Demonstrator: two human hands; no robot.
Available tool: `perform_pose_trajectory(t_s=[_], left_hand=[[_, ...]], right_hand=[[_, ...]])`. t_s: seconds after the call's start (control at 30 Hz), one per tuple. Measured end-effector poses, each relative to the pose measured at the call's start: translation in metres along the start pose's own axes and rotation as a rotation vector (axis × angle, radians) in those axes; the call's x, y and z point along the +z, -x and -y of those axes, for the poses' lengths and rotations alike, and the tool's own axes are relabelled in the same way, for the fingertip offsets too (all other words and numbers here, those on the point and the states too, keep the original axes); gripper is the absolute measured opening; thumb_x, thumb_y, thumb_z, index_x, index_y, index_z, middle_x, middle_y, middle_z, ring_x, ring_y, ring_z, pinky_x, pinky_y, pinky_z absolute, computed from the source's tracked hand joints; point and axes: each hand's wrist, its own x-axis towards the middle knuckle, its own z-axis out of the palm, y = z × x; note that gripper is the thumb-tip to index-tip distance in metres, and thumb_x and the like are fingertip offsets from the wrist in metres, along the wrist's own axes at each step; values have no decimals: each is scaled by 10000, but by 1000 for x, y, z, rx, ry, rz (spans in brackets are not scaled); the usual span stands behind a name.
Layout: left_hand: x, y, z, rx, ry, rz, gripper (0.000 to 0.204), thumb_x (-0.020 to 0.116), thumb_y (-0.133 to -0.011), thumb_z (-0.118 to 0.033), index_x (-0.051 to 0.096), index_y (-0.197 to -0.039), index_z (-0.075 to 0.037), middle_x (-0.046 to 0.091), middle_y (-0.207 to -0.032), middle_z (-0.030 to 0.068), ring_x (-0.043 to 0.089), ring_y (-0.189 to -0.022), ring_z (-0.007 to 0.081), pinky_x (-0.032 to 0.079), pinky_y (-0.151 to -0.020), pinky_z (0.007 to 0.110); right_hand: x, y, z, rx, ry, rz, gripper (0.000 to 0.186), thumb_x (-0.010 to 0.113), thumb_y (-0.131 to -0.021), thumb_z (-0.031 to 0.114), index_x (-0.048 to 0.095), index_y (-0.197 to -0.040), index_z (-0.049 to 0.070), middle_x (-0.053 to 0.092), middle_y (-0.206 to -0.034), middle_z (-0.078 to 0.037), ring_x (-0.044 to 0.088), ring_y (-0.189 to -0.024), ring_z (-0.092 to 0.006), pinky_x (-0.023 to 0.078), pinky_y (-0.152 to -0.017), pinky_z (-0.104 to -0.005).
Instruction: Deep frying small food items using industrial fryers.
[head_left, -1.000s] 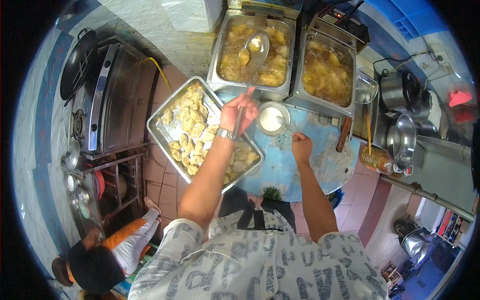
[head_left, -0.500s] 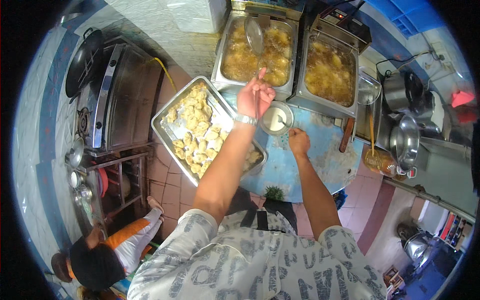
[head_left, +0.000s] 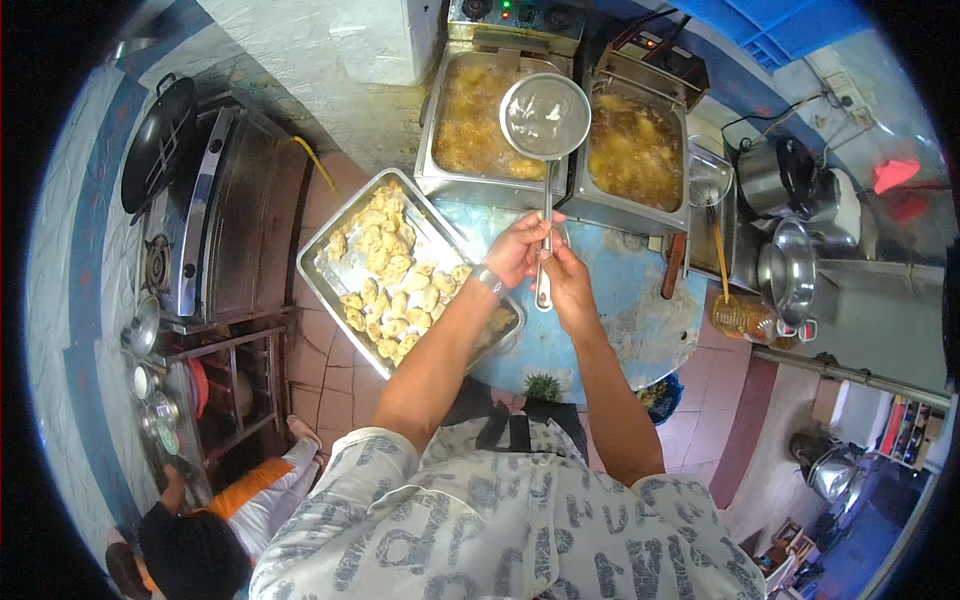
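Note:
A round wire-mesh skimmer (head_left: 545, 118) with a long metal handle is held up over the edge of the left deep fryer (head_left: 432, 165). My left hand (head_left: 515, 250) is closed on the middle of its handle. Close beside it, my right hand (head_left: 568, 280) also grips the handle, lower down. The handle's end pokes out below my hands. Pale pieces of food bubble in brown oil in the left fryer and in the right deep fryer (head_left: 685, 165). A metal tray (head_left: 312, 250) of golden battered pieces (head_left: 400, 285) lies left of my hands. The bowl of white liquid is hidden behind my hands.
Under the tray and my hands is a blue worn tabletop (head_left: 620, 330). A wooden-handled tool (head_left: 673, 268) lies at its right. Metal pots (head_left: 775, 180) and basins (head_left: 790, 270) stand farther right. A stove (head_left: 215, 200) is at the left; another person (head_left: 195, 545) is at the lower left.
The skimmer has risen from the left fryer and swung right, its mesh turned toward me. My right hand has left the bowl's side and taken hold of the handle beside my left hand.

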Motion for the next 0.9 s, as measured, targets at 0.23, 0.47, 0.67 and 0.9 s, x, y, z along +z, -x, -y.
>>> perform_pose_trajectory(t_s=[0.23, 0.47, 0.67, 0.9], left_hand=[[30, 25, -11, 29, -210, -188, 385, 572, -932, -276, 514, -1257, -80, 621, -922, 40, 595, -813, 125, 486, -603, 250], [-8, 129, 8, 143, -632, -567, 294, 529, -952, -277, 625, -1118, -55, 542, -686, -22, 464, -601, 65, 356, -572, 207], [-78, 285, 89, 259, -844, -937, 243, 567, -936, -235, 668, -1021, -30, 540, -654, -31, 471, -563, 64, 364, -515, 200], [-152, 465, 214, -127, -453, -1322, 291, 618, -892, -339, 629, -949, -54, 561, -623, 42, 524, -514, 129, 416, -465, 263]], right_hand=[[16, 7, 16, -58, 236, -172, 277, 475, -972, 193, 567, -1193, 53, 548, -704, -7, 510, -601, -102, 451, -574, -259], [0, -3, 28, -300, 1012, -324, 297, 454, -940, 175, 571, -1191, 68, 650, -911, -238, 619, -832, -431, 473, -727, -509], [-23, -15, 22, -403, 1238, -301, 314, 472, -929, 183, 574, -1208, 80, 664, -936, -218, 636, -845, -393, 497, -736, -481], [-48, -9, -5, -606, 973, -355, 300, 478, -933, 191, 592, -1181, 66, 662, -905, -215, 637, -824, -388, 490, -722, -485]])
